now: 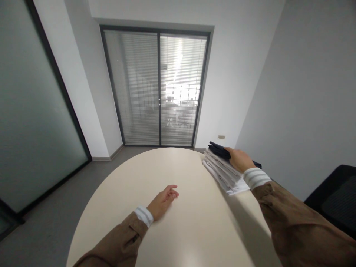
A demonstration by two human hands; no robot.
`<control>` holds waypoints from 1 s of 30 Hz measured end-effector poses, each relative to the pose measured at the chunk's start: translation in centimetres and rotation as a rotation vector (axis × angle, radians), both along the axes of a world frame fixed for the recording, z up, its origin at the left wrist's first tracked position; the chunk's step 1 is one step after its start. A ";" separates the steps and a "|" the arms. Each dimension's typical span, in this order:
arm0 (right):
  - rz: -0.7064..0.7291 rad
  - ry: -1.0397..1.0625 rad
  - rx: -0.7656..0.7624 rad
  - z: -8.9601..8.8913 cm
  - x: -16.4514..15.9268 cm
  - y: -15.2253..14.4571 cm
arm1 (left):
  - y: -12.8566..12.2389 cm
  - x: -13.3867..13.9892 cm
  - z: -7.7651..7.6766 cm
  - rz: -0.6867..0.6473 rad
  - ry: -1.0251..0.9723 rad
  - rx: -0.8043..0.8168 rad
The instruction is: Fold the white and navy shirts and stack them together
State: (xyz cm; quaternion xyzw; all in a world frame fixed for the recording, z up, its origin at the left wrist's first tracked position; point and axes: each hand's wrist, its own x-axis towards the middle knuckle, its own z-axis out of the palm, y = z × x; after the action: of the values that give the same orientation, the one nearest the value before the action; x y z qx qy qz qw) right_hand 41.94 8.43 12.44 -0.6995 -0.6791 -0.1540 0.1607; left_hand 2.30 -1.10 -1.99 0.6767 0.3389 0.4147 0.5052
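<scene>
On the right side of the table, my right hand (pixel 239 159) is closed over a dark navy folded cloth-like item (pixel 219 150), its fingertips partly hidden behind it. That item lies on top of a tilted stack of white and grey folded sheets (pixel 222 171); whether they are paper or fabric I cannot tell. Nearer the middle, my left hand (pixel 163 202) rests low over the bare tabletop with its fingers loosely apart and nothing in them. A gap of table separates it from the stack.
The round cream table (pixel 172 163) curves away in front of me. A black mesh chair (pixel 338 196) stands at the right. Beyond the table are a glazed double door (pixel 159 85) with blinds and a wall socket (pixel 221 137). A frosted glass panel (pixel 30 111) stands at left.
</scene>
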 end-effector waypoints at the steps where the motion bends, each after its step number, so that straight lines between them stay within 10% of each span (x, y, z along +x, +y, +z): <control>1: -0.001 -0.047 -0.031 0.3 0.1 -0.2 | 0.0 0.0 -0.1 0.001 0.003 0.000; 10: 0.081 -0.075 -0.037 -2.2 -1.5 -2.1 | -0.1 0.0 -0.2 0.019 0.052 0.041; 18: 0.164 -0.168 0.094 -6.0 -7.4 -4.0 | 0.2 -0.5 -0.5 0.073 0.381 0.449; 25: 0.473 0.209 -0.354 -12.8 -14.9 -6.2 | 3.5 0.8 0.7 0.046 0.630 0.530; 30: 0.540 0.271 -0.481 -13.7 -14.6 -6.0 | 5.5 1.0 -1.6 0.164 0.564 0.514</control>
State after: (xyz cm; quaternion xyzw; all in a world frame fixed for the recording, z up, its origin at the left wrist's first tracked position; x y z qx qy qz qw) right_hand 27.33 2.45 -1.27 -0.5273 -0.8280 0.1516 0.1152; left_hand 3.28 4.41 -3.61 0.8393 0.4024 0.3228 0.1712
